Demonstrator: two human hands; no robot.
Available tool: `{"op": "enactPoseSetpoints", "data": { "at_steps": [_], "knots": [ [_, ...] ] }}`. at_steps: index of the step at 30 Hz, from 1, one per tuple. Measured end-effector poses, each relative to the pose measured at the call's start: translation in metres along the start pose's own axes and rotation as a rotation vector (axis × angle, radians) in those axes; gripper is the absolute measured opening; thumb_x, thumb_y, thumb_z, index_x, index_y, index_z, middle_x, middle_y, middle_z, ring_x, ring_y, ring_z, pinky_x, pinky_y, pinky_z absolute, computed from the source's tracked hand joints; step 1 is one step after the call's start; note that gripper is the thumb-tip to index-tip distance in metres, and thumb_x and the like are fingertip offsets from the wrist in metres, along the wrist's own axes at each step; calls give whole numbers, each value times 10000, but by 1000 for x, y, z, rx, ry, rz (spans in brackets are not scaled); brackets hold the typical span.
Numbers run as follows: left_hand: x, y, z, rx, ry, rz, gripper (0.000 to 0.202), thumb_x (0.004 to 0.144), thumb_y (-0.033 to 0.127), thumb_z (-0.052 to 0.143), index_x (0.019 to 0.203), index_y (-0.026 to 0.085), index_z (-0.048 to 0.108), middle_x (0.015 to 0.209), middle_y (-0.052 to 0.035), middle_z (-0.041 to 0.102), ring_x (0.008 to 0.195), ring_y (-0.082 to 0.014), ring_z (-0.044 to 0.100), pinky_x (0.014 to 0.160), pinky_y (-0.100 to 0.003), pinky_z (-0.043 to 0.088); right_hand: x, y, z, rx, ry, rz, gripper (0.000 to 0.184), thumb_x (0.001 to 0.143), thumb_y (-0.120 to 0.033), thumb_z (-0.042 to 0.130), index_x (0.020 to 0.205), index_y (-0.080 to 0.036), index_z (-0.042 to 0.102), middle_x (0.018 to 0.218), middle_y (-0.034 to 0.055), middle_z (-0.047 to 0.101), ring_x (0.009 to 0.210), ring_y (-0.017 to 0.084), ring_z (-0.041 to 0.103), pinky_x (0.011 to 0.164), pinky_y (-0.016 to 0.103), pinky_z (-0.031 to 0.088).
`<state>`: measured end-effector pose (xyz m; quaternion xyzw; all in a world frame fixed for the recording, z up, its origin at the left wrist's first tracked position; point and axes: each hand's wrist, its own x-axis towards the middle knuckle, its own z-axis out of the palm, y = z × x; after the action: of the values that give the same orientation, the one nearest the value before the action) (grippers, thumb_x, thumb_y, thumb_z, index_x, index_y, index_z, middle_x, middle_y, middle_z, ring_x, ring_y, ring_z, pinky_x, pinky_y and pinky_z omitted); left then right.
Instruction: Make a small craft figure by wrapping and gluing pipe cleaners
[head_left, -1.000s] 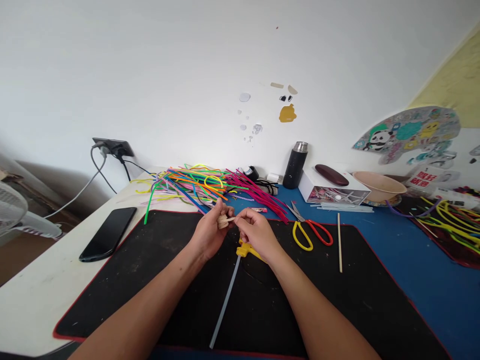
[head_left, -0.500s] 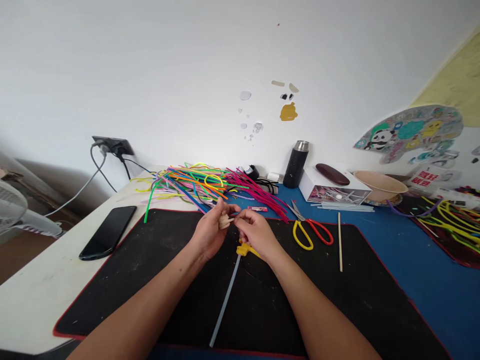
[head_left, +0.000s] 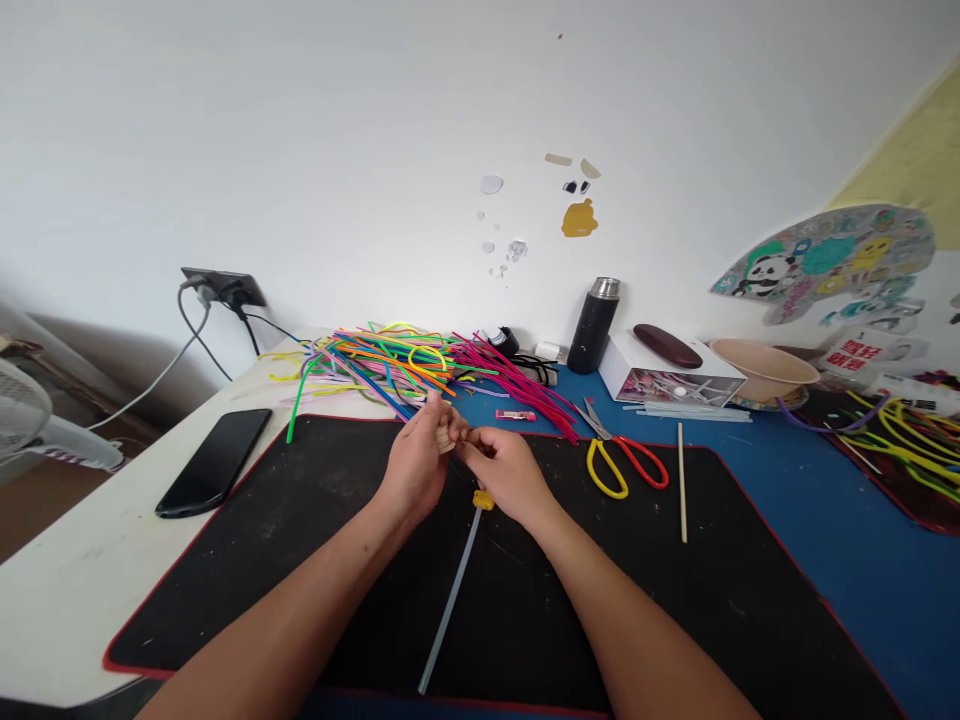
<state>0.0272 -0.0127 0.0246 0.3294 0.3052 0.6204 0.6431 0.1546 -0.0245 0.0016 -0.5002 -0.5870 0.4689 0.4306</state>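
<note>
My left hand (head_left: 415, 470) and my right hand (head_left: 506, 474) meet above the black mat (head_left: 262, 560) near its far edge. The left fingers pinch a small beige coiled piece (head_left: 445, 437). The right fingers are closed against that same piece from the right side. Under my right hand lies a yellow glue gun (head_left: 483, 499), mostly hidden, with a clear glue stick (head_left: 450, 605) running toward me from it. A heap of coloured pipe cleaners (head_left: 405, 365) lies just beyond my hands.
Yellow and red scissors (head_left: 626, 462) and a thin wooden stick (head_left: 682, 480) lie right of my hands. A black phone (head_left: 214, 462) rests on the white table at left. A black flask (head_left: 592, 324), white box (head_left: 667, 375), bowl (head_left: 765, 368) and more pipe cleaners (head_left: 900, 440) stand at the back right.
My right hand has slid left, closer to the left hand, and now covers more of the glue gun. The beige piece's loose end no longer sticks out.
</note>
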Motion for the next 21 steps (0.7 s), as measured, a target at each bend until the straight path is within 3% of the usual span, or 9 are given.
{"op": "enactPoseSetpoints", "data": {
  "at_steps": [3, 8, 15, 21],
  "knots": [
    [6, 0, -5, -8, 101, 45, 565, 823, 651, 810, 642, 194, 531, 632, 18, 498, 639, -133, 467, 636, -252, 433, -3, -1, 1, -100, 57, -83, 217, 913, -413, 682, 907, -206, 748, 674, -25, 601, 573, 128, 526, 530, 241, 404],
    [11, -4, -9, -51, 169, 65, 539, 781, 624, 861, 659, 182, 578, 690, 11, 523, 690, -133, 494, 663, -241, 454, -7, -7, 1, -3, 38, -93, 295, 940, -462, 661, 1103, -229, 739, 699, -37, 584, 533, 139, 589, 499, 251, 475],
    [4, -11, -11, -19, 124, -6, 549, 734, 672, 867, 757, 174, 638, 828, -3, 568, 743, -135, 523, 646, -240, 472, -7, -6, 4, -114, 53, -123, 285, 938, -477, 696, 1093, -239, 724, 772, -15, 667, 618, 151, 614, 553, 249, 474],
    [-3, -12, -4, -65, 84, -78, 531, 751, 644, 870, 780, 174, 625, 870, -8, 612, 741, -131, 570, 662, -252, 502, -11, -9, 8, -230, 97, -136, 249, 906, -364, 727, 1133, -261, 721, 747, -11, 686, 660, 181, 615, 611, 276, 430]
  ]
}}
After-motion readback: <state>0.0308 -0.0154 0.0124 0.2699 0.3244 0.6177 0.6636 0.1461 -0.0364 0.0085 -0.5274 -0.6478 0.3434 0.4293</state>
